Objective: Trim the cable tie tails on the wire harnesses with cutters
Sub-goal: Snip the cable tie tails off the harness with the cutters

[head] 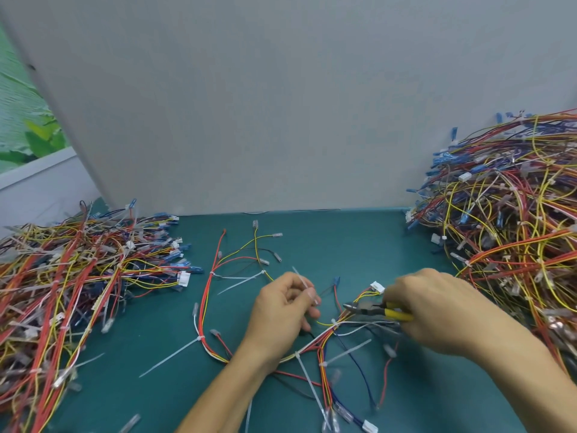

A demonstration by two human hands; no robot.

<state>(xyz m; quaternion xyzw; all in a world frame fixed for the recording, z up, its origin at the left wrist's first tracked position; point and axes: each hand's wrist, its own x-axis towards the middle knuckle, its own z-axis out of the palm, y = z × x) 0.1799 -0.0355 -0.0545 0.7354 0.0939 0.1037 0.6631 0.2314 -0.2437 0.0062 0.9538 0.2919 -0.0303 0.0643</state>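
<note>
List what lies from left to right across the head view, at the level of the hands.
In order: left pile of wire harnesses → left hand, pinching a cable tie tail → cutters → right hand, gripping them → right pile of wire harnesses.

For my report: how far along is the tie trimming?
Done: nothing certain; the side piles of coloured wire harnesses are too tangled to judge. In hand: the left hand pinches a translucent white tie tail; the right hand grips yellow-handled cutters. Remaining: several long tails on the middle harness.
</note>
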